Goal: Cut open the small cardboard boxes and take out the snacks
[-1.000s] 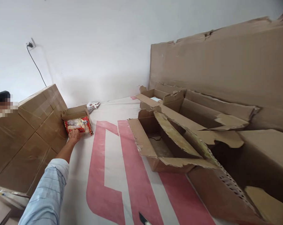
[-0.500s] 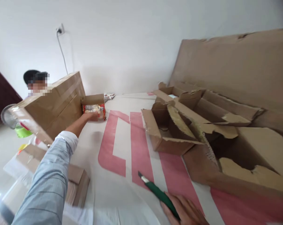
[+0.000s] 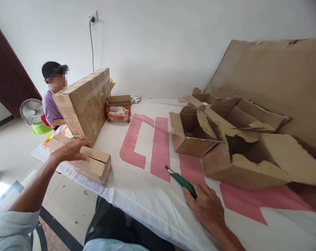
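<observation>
The right hand (image 3: 206,205) is motion-blurred and covers the rear of the green knife (image 3: 182,181). The stacked boxes (image 3: 86,101) hide most of a person (image 3: 52,104), whose face is pixelated.

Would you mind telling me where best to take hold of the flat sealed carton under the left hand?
Probably grip the carton across its two long sides near the middle, coming from above. It lies flat and low on the sheet, its near end overhanging the edge; the left hand already rests on top, and the stacked boxes crowd the far end.
</observation>
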